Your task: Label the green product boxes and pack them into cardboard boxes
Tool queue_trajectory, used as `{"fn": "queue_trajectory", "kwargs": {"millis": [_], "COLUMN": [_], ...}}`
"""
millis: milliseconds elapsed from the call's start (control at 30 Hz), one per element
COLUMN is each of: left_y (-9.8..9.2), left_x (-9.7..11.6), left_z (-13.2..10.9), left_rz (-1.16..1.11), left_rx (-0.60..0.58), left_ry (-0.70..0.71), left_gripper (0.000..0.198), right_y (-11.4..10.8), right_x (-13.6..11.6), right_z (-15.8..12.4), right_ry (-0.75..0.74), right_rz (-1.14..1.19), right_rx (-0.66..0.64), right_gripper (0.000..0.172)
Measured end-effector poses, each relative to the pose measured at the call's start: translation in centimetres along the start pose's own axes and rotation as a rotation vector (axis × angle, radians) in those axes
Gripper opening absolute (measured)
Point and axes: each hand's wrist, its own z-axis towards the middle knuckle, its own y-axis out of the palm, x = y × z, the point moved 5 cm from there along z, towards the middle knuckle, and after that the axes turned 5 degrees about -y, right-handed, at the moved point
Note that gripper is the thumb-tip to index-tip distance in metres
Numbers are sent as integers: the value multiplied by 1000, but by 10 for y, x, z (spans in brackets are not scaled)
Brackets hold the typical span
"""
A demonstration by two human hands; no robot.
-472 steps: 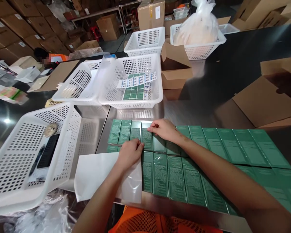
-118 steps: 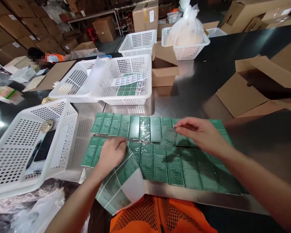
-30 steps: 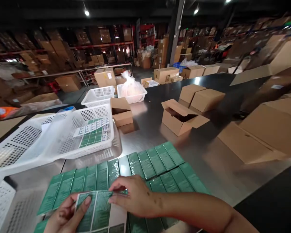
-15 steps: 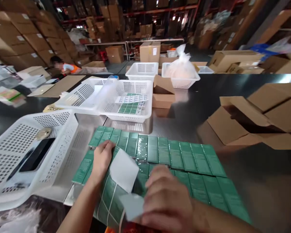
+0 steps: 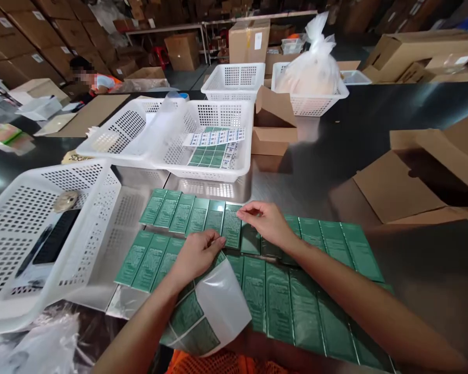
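L hand [image 5: 197, 257] lies on the front row of green boxes [image 5: 281, 296], fingers curled, gripping the top edge of a label sheet [image 5: 195, 317] that curls down off the table [image 5: 320, 176] edge toward the person. R hand [image 5: 265, 221] is spread loose w/ fingertips flat on one box in the back row [image 5: 183, 213], holding nothing; can't tell if a label sits under them.

Progress, judged from the sheet: approx. half is bare white backing, labels gone, and a few green labels remain at its lower L. Labels match the box colour, so which boxes are labelled can't be told.

More label sheets [image 5: 212, 148] lie in the white basket [image 5: 203, 174] behind the rows. A bigger basket [image 5: 101, 176] at L holds a phone [image 5: 56, 244]. An open carton [image 5: 275, 132] stands farther back.
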Motion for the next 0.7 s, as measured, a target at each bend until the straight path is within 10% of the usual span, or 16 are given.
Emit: {"fn": "queue_trajectory", "kwargs": {"millis": [700], "left_y": [15], "left_x": [-7], "left_z": [15], "left_rz": [276], "left_rx": [-61], "left_ry": [-188], "left_gripper": [36], "right_y": [17], "right_x": [31], "right_z": [7], "right_ry": [-13], "right_rz": [-234], "right_rx": [48], "right_gripper": [8]}}
